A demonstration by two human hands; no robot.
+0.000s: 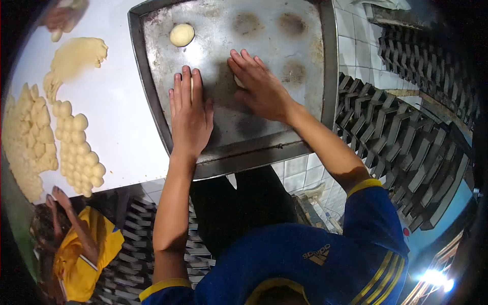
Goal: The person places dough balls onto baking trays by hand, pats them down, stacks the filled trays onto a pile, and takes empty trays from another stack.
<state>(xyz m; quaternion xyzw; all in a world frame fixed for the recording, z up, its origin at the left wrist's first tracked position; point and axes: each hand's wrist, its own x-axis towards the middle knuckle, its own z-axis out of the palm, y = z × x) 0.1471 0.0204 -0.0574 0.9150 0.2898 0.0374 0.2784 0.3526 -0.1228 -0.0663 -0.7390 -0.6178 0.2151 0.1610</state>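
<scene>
A large metal baking tray (234, 160) with raised sides and dark stains lies before me. One pale round dough ball (182, 35) sits near its far left corner. My left hand (189, 114) is stretched palm down over the left part of the tray, a little nearer to me than that ball. A pale sliver shows between its fingers, too small to name. Over the middle of the tray is my right hand (262, 91), palm down with the fingers extended. A light edge shows beside its palm, perhaps dough; what lies under both palms is hidden.
On the white table (127, 117) at left are clustered dough balls (79, 145), a heap of dough pieces (31, 140) and a flattened dough mass (76, 58). A person in yellow (89, 254) stands lower left; another hand (61, 20) is upper left. Stacked metal pans (401, 142) stand at right.
</scene>
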